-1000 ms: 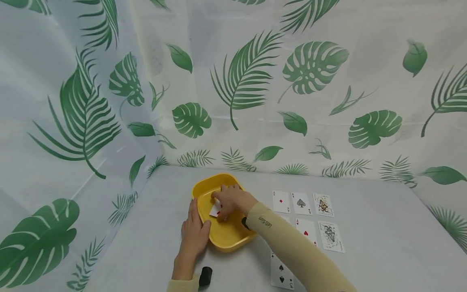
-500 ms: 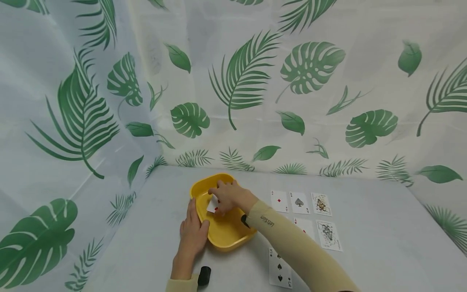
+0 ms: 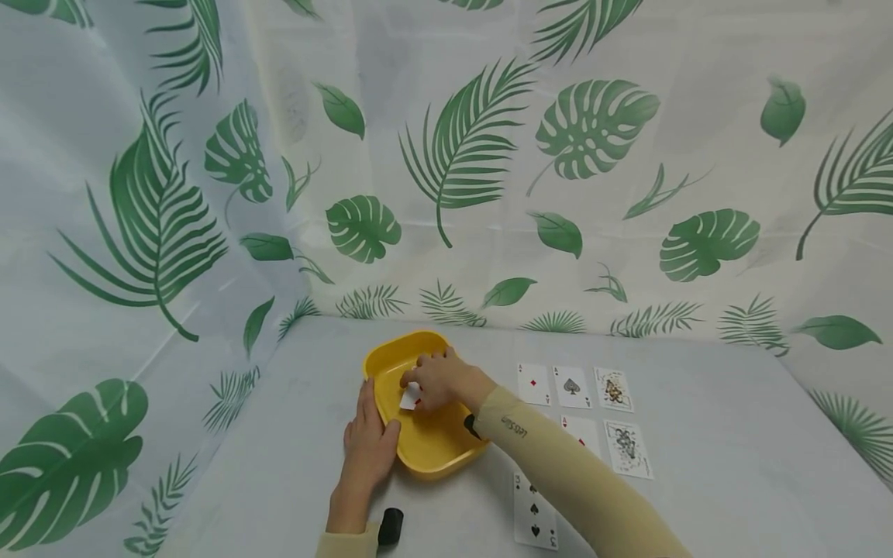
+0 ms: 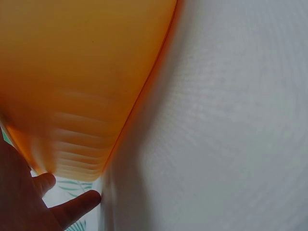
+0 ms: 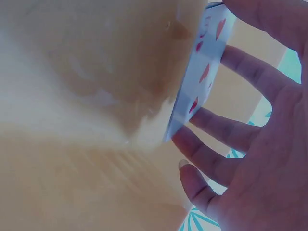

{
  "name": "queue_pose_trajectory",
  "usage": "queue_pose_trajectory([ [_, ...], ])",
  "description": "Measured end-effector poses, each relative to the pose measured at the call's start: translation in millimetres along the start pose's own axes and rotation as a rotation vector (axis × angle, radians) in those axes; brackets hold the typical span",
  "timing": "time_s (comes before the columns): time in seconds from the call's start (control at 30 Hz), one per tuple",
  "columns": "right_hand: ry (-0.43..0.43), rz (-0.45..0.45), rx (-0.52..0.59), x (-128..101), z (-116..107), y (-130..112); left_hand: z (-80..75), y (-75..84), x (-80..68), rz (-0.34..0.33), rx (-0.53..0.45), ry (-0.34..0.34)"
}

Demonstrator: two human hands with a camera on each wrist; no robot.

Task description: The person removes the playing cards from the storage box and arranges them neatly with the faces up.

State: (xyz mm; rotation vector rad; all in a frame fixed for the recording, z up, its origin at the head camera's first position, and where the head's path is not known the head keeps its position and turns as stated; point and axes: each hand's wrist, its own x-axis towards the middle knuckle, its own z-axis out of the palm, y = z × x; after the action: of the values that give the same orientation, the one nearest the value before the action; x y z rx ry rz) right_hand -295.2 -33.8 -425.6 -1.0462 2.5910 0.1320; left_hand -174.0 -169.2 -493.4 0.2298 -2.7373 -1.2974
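Head view: we saw the right hand (image 3: 438,380) pinching a white red-pipped playing card (image 3: 410,396) inside the shallow yellow plastic tray (image 3: 425,442); left hand (image 3: 368,443), fingers straight, pressed the tray's left rim.

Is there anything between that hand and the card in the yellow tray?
Nothing visible. The right hand already has its fingers on the card inside the yellow tray. The left hand only rests against the tray's outer edge, off to the side.
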Motion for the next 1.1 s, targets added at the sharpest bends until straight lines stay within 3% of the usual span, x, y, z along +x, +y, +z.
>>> queue_pose_trajectory([
  [0.37,-0.002,-0.022,0.023,3,7,1,-1.6,2.4,-0.1,0.027,0.000,0.021],
  [0.63,-0.022,0.005,0.098,4,9,1,-1.0,2.1,0.2,0.006,-0.002,0.006],
  [1.1,0.073,-0.099,0.032,-7,-6,2,-1.5,2.6,0.6,0.012,0.005,0.003],
])
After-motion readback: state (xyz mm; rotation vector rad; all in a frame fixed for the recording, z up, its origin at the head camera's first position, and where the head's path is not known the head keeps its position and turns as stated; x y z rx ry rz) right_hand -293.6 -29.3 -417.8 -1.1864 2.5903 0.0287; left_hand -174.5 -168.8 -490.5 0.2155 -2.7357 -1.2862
